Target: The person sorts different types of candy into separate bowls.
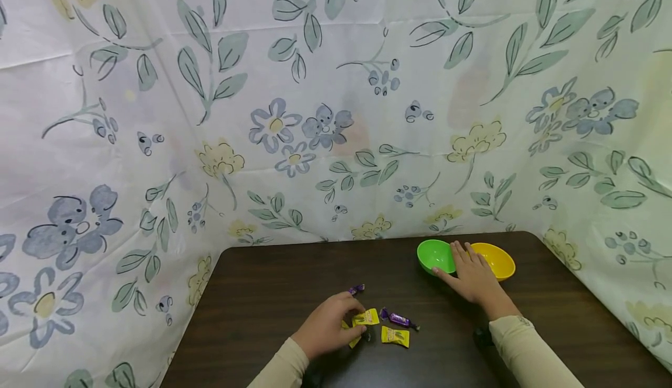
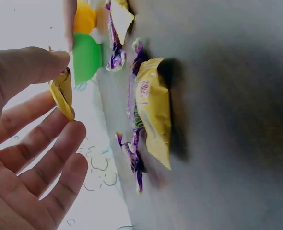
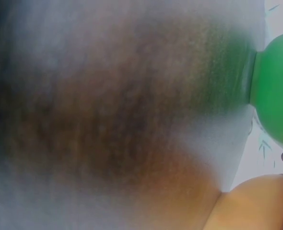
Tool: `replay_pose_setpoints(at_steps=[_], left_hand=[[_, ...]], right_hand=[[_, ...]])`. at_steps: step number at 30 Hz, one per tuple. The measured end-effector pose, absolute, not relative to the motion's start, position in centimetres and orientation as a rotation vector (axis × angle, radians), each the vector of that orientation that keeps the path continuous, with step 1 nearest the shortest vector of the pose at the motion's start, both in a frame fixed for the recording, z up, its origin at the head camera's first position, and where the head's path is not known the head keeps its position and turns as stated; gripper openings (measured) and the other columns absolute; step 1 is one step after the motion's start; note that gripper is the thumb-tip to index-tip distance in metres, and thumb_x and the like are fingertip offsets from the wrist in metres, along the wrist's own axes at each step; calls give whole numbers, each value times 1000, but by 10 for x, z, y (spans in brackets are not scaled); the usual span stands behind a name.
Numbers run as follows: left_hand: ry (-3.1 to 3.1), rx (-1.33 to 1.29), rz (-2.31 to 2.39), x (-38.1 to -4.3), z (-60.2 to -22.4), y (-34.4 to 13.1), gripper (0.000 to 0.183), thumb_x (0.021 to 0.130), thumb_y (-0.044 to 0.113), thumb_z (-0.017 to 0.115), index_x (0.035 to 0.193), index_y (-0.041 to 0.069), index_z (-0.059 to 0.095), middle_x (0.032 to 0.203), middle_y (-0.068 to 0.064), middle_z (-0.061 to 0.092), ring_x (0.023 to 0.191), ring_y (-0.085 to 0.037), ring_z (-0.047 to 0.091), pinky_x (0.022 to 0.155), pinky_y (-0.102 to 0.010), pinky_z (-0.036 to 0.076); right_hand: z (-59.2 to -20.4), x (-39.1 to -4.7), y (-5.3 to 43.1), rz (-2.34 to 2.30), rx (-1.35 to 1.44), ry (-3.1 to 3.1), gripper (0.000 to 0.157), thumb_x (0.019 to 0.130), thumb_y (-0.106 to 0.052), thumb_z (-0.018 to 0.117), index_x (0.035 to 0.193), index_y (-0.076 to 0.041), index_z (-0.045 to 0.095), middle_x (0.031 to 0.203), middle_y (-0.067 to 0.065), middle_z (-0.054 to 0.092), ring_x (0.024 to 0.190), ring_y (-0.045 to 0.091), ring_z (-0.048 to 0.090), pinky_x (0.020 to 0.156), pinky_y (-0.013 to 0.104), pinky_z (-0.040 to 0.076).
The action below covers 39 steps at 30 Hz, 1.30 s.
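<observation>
My left hand (image 1: 332, 325) pinches a yellow-wrapped candy (image 2: 62, 93) between thumb and fingertips, above the table; its other fingers are loosely bent. Below and beside it lie a yellow-wrapped candy (image 2: 153, 112), another yellow-wrapped candy (image 1: 395, 336) and several purple-wrapped candies (image 1: 399, 318). My right hand (image 1: 472, 274) is stretched out over the adjoining sides of a green bowl (image 1: 427, 254) and an orange-yellow bowl (image 1: 499, 259), fingers straight and thumb at the green rim. The hand partly hides both bowls. Whether it presses on them I cannot tell.
The dark brown wooden table (image 1: 273, 283) ends at the back against a white floral cloth (image 1: 325, 189), which also hangs along both sides. Both bowls stand near the table's back edge, on the right. A purple-wrapped candy (image 1: 357, 289) lies just beyond the left hand.
</observation>
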State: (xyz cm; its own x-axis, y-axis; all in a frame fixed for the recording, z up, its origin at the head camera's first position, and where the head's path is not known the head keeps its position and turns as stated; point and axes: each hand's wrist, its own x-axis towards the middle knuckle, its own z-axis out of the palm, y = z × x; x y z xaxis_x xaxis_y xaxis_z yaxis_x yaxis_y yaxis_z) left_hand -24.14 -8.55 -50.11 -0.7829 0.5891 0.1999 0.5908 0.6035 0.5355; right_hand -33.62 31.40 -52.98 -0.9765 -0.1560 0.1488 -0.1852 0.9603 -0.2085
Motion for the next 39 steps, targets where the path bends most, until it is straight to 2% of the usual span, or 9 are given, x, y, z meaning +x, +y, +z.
replay_pose_setpoints(at_steps=[4,12,26,35,39], left_hand=[[-2808,-1020,-973,-250,-501,-83,23,94,27,83,115,19,76,102,9,65,90,-11,65,78,-20,54],[-2773,-1006,-1032,-266,-498,-69,23,96,27,81,117,18,77,104,7,66,96,-13,67,85,-25,57],[-2799,-1007,-1033,-309,-481,-33,23,96,25,81,116,14,77,104,1,67,97,-23,68,83,-23,55],[-2807,-971,-885,-339,-478,7,25,94,28,82,115,16,79,103,3,68,93,-12,66,81,-21,54],[-2787,-978,-831,-353,-473,27,26,95,31,81,117,17,79,104,4,68,89,-5,61,80,-19,53]], right_hand=[[-531,-336,311,333,258,-2981,107,101,-76,45,163,9,27,170,32,27,157,55,21,126,72,17],[-534,-337,310,350,265,-2993,108,101,-76,44,164,9,26,170,33,26,157,55,20,126,72,15],[-529,-346,303,310,278,-3008,107,101,-77,43,164,8,25,170,33,25,157,55,20,125,72,17],[-530,-344,308,315,265,-3021,109,101,-78,41,164,9,24,170,34,23,157,56,19,125,73,16],[-527,-343,311,305,251,-3016,108,101,-77,42,164,10,25,170,34,24,157,56,20,124,74,16]])
